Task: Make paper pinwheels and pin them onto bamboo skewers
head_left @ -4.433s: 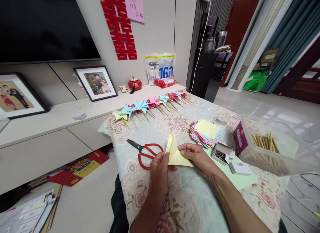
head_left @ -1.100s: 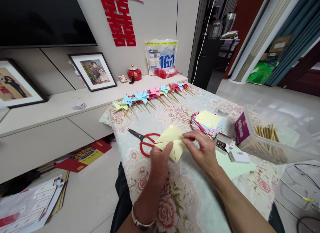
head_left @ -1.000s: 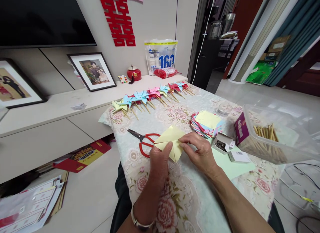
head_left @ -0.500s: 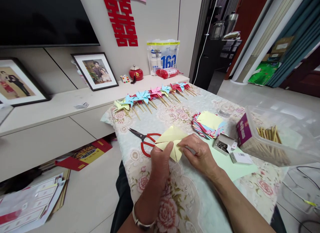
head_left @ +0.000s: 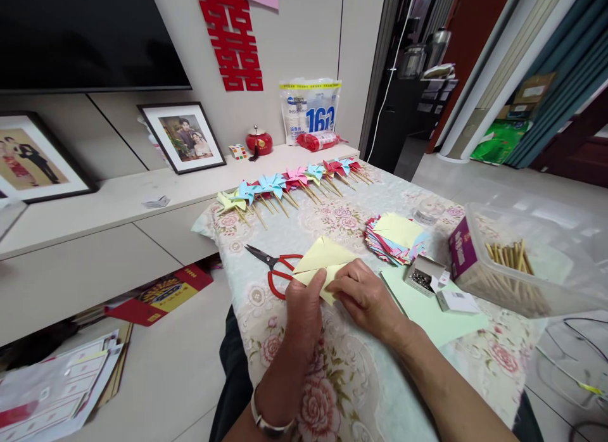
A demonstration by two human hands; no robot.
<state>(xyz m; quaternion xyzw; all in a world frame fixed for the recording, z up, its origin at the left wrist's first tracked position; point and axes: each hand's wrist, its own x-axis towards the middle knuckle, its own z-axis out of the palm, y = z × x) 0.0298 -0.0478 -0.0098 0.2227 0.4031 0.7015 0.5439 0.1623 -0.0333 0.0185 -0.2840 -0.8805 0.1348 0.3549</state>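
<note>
A creased pale yellow paper square (head_left: 321,258) lies on the floral tablecloth (head_left: 351,378). My left hand (head_left: 304,306) pins its near edge with the thumb at the middle. My right hand (head_left: 365,294) presses down on the square's right part, fingers flat on the fold. Red-handled scissors (head_left: 278,272) lie just left of the paper, partly under it. A fanned stack of coloured paper squares (head_left: 396,238) sits to the right.
A row of finished paper pinwheels on sticks (head_left: 289,183) lines the table's far edge. A clear plastic box with wooden sticks (head_left: 510,258), a small open box of pins (head_left: 422,276) and a light green sheet (head_left: 434,312) lie at right. A low white cabinet (head_left: 95,239) stands left.
The folded yellow triangle has been opened flat onto the table. In the last second my right hand slid down over the square's right part, pressing it flat; my left hand stayed put.
</note>
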